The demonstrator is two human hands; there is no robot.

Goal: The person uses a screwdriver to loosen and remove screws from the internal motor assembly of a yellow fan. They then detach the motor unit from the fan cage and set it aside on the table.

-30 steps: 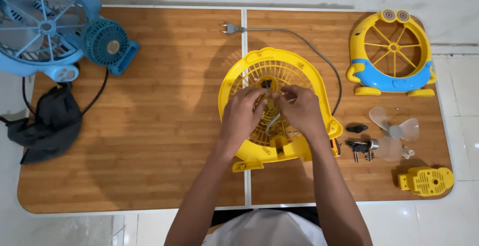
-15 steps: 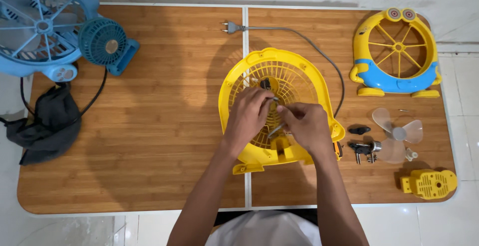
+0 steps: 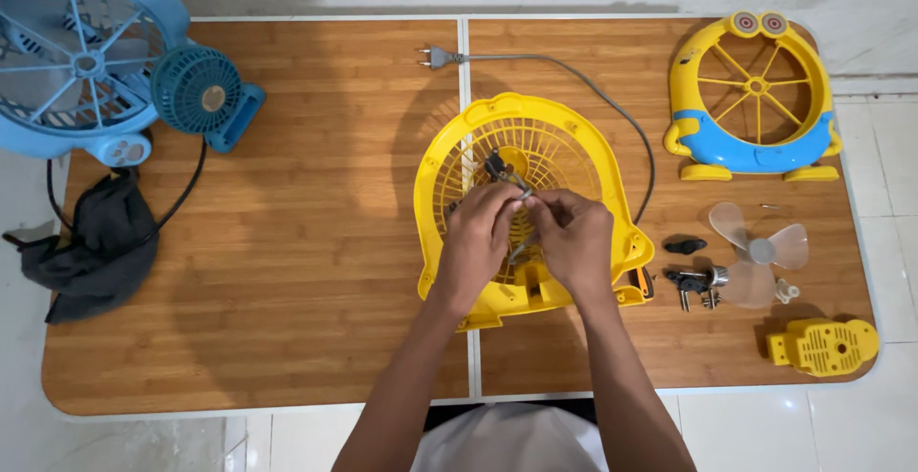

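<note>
A yellow fan housing [image 3: 564,137] with a grille lies flat in the middle of the wooden table [image 3: 316,242]. My left hand [image 3: 475,244] and my right hand [image 3: 577,242] meet over its centre. Both pinch thin wires [image 3: 521,188] that run up to a small dark part [image 3: 495,164] on the grille. The fingertips of the two hands touch each other. A grey power cord [image 3: 612,109] leaves the housing on its right side and ends in a plug [image 3: 435,56] at the far edge.
A yellow and blue front grille [image 3: 755,99] stands at the far right. Near it lie a clear fan blade [image 3: 755,252], small black parts [image 3: 690,279] and a yellow cover [image 3: 822,346]. A blue fan [image 3: 67,61], a small teal fan [image 3: 198,89] and a dark cloth [image 3: 96,247] are at the left.
Both hands have slid a little toward me over the grille and drawn closer together, still working the wires. Nothing else on the table has moved.
</note>
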